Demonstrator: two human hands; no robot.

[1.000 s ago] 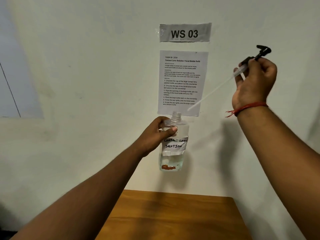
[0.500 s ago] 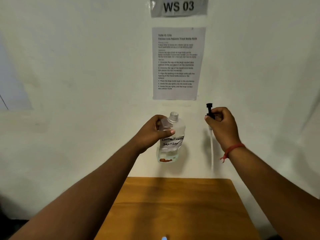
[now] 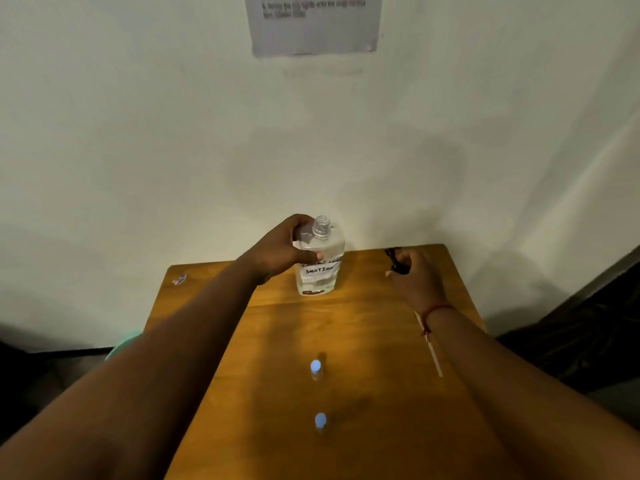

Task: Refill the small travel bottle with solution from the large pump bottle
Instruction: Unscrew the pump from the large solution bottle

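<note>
Left hand [image 3: 277, 251] grips the clear, uncapped large bottle [image 3: 320, 261] labelled "SOLUTION", upright on the table [image 3: 346, 341]; right hand [image 3: 414, 271] holds the black pump [image 3: 394, 259].

The large bottle's [image 3: 320, 261] white label reads "SOLUTION"; the wall sheet's [image 3: 313, 24] print is blurred.

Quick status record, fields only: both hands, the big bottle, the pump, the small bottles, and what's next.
left hand: grips the large bottle near its shoulder
large bottle: upright at the far end of the wooden table, neck open, no pump fitted
right hand: holds the black pump head low over the table
dip tube: runs back under the right wrist
small bottles: two, blue caps on, nearer the person
next, likely: let go of the pump, uncap a small bottle
</note>
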